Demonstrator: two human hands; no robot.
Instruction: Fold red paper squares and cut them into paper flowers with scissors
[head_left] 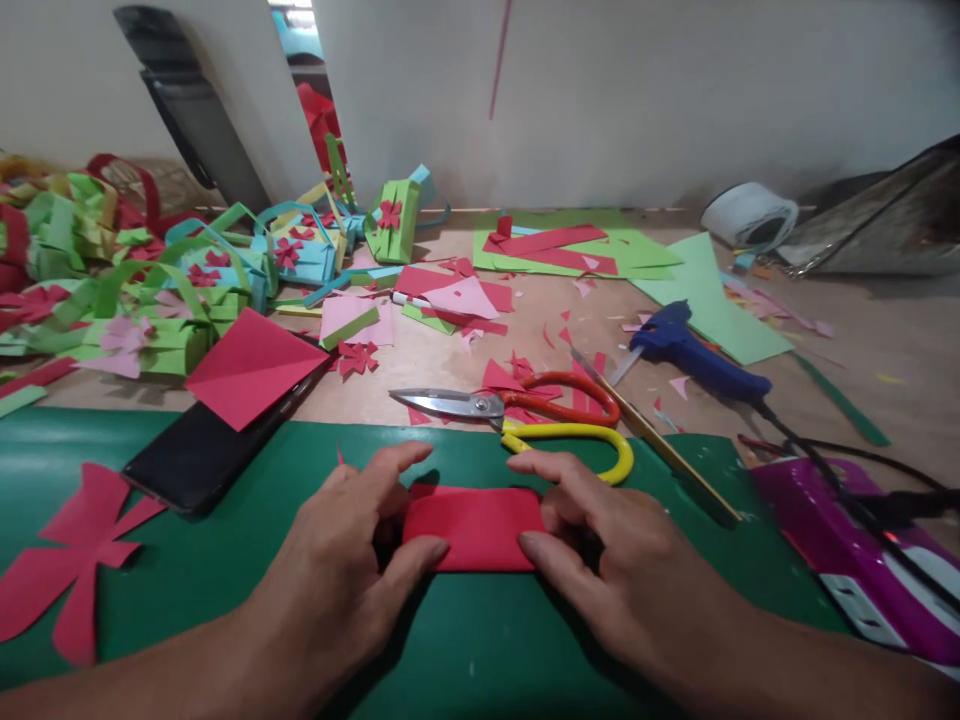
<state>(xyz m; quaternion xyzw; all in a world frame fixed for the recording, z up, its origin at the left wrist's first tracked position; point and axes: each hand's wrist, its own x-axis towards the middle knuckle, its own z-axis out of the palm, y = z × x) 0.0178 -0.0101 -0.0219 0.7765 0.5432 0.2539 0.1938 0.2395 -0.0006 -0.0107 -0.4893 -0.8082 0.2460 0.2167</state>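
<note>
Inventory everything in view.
Folded paper: 1, red, between hands
Mat: 1, green, front
Cutout: 1, red, left
Phone: 1, black, left
Creased sheet: 1, red, on phone
Scissors: 1, red-yellow handles, centre
Slim tool: 1, gold, right
Glue gun: 1, blue, right
Power strip: 1, purple-white, right edge
Roll: 1, white, back right
Bag: 1, grey, back right
Paper baskets: several, green-blue, back left
Paper sheets: several, green, back
Scraps: many, mixed, table
Table: 1, brown, behind
Upright object: 1, black, back left
Left hand: 1, bare, paper's left
Right hand: 1, bare, paper's right
</note>
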